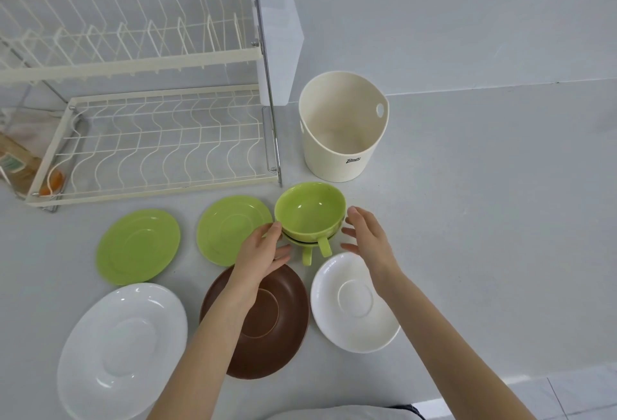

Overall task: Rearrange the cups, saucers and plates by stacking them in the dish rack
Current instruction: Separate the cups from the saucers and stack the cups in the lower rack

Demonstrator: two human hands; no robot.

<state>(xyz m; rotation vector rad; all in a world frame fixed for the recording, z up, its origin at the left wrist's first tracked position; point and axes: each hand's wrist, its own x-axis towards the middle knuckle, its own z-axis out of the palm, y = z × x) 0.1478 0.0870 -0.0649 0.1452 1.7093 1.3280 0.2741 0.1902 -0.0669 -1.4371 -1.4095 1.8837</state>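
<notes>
Beyond both hands stands the dish rack (160, 145), its two wire shelves holding no dishes yet. Near the right hand (365, 236), further away, is a cream bucket (344, 125). Under the left forearm lies a brown plate (267, 322), with a big white plate (123, 349) on its outer side. A white saucer (355, 301) is below the right wrist, and two green saucers (138, 246) lie beside the left hand (263, 249).

Between the hands sit two green cups (310, 216), one nested in the other, mouths up, both handles pointing toward the person. The left hand's fingertips touch the upper cup's wall; the right hand is spread open just beside it, holding nothing.

The cups are probably light, stiff, glossy and breakable, so I would hold the lower cup from both sides, or take one handle.
</notes>
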